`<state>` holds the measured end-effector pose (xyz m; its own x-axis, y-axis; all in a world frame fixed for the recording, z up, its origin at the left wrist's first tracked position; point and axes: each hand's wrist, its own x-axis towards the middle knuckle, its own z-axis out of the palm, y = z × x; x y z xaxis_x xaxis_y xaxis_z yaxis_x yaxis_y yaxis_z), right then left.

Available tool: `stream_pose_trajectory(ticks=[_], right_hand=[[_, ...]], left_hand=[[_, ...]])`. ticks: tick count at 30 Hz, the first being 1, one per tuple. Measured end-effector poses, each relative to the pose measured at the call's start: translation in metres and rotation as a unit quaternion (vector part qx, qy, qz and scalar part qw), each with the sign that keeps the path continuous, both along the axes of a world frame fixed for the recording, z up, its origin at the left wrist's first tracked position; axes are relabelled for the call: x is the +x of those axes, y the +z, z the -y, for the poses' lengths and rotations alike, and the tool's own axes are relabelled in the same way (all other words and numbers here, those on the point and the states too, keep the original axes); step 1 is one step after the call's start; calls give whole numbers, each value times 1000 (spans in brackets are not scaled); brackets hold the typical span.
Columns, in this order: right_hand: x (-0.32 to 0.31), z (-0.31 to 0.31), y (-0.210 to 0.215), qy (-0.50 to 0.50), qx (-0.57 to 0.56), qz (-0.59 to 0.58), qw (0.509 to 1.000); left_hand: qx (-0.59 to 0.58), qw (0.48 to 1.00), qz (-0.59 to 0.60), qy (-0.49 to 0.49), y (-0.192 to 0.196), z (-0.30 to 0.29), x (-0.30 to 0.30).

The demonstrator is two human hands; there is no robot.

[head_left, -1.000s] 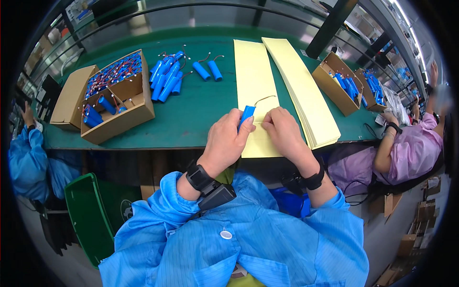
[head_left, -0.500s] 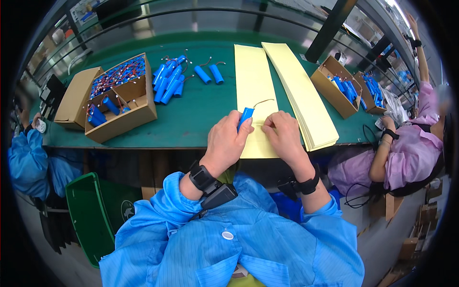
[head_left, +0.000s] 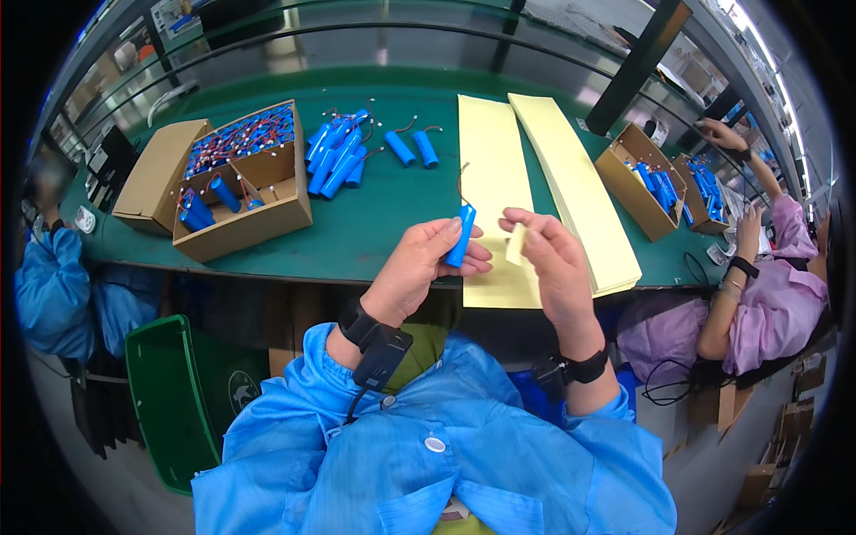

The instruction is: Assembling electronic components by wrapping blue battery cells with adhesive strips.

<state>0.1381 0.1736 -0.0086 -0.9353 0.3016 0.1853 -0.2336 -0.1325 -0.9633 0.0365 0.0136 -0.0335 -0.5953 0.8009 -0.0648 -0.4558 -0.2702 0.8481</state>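
Between the thumb and fingers of my left hand (head_left: pixel 428 259) is a blue cylindrical battery pack (head_left: pixel 462 235), nearly upright, its thin lead and small connector pointing up. My right hand (head_left: pixel 555 259) pinches a small pale yellow strip (head_left: pixel 516 243), held apart from the battery. Beneath both hands lies a long yellow paper sheet (head_left: pixel 493 147), its near end at the table's front edge. A thicker stack of yellow sheets (head_left: pixel 580 192) rests just to its right. Two loose blue battery packs (head_left: pixel 413 149) lie beyond my left hand, beside a pile of similar ones (head_left: pixel 337 153).
At left on the green table (head_left: pixel 392 102) stands a cardboard box (head_left: pixel 241 234) of batteries with a divider. Another battery box (head_left: pixel 637 192) stands at right, near a co-worker in pink (head_left: pixel 767 303). A co-worker in blue (head_left: pixel 53 294) sits far left. A green bin (head_left: pixel 169 401) stands below the table.
My right hand has lifted off the yellow sheet and now shows a small strip in its fingers. My left hand has turned the battery more upright, its lead now pointing up.
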Motion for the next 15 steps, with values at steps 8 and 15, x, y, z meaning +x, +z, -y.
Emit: stream_pose_trajectory(ticks=[8,15], right_hand=[[-31,17,-10,40,15,45,998],[-33,20,-12,51,17,99,994]], left_hand=[[93,990,101,-31,-5,8,-12],[108,987,108,-51,-1,10,-12]])
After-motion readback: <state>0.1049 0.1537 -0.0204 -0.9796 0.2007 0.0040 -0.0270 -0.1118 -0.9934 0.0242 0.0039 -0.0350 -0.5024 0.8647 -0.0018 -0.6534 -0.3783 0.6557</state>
